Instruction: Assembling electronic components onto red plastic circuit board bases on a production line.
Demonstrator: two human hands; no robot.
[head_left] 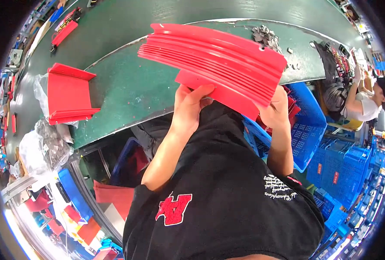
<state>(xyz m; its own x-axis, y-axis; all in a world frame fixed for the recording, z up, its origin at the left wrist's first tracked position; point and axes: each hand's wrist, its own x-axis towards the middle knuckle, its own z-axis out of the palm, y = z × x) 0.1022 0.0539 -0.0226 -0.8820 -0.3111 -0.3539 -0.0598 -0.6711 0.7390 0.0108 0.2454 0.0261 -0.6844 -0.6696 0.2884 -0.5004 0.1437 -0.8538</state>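
Bench (123, 80): green top, worn pale along its seam, running across the upper view. Crate stack (339, 171): blue plastic, at right. Co-worker (368, 104): white top and dark cap, at the far right, arms raised toward the bench. Crate (307, 123): blue, lattice-walled, tilted, just beside the right forearm, red parts inside. Panel (218, 56): red, glossy, long ribs above a flat flange, a small hole near the right end; held in both hands over the bench's near edge, sloping down to the right. Channel (69, 93): red, flat-backed with raised sides, on the bench at left, well apart from the panel. Clear plastic (38, 149): crumpled, below the channel. Red unit (65, 34): narrow, with dark fittings, upper left. Left hand (189, 104): closed on the panel's flange, thumb on the near face, other fingers partly hidden behind. Right hand (275, 112): wrapped about the panel's lower right end; finger spread cannot be told. Pile (266, 37): dark grey flat pieces, beyond the panel's right end. Block (290, 50): small, dark, near the pile.
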